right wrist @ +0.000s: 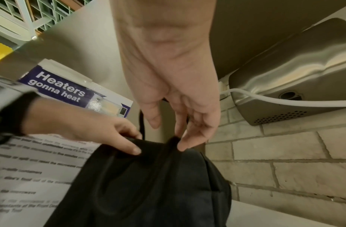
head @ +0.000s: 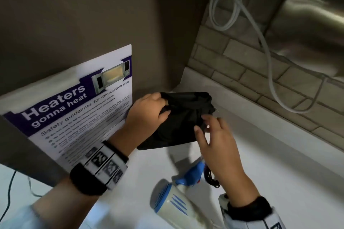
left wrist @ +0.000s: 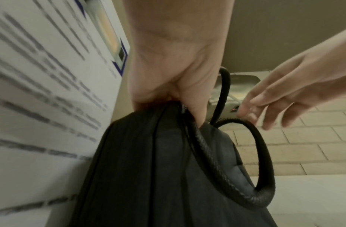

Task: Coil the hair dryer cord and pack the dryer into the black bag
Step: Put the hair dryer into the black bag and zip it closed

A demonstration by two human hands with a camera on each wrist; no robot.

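Count: 1 black bag (head: 178,124), 1 hair dryer (head: 173,197), 2 hands, 1 poster (head: 74,109), 1 steel wall unit (head: 307,24) w/ 1 white hose (head: 268,57).

Bag: centre of head view, held up off the white desk (head: 279,163), lower corner near the surface. Left hand (head: 147,111) at bag's top left edge, fingers curled round a fold of the fabric; left wrist view shows the fingers (left wrist: 195,110) tucked into the bag's mouth beside a black loop handle (left wrist: 246,153). Right hand (head: 216,141) at bag's right side, fingers spread and loosely bent; right wrist view has the fingertips (right wrist: 181,147) touching the top seam, no clear pinch.

Dryer: lower centre of head view, lying on desk below the bag, cream body w/ blue grille and blue handle. Not in bag. Cord (head: 210,178): only a dark bunch shows by the handle, rest hidden behind right forearm; can't tell if coiled. Dryer nozzle end cut off at bottom edge.

Hard to read: poster small print blurred; heading reads "Heaters gonna heat". Bag interior not visible.

Around: poster leans against wall just left of bag, left hand in front of its right edge. Tiled wall right; hose loops down over it. Thin dark cable (head: 9,191) at lower left.
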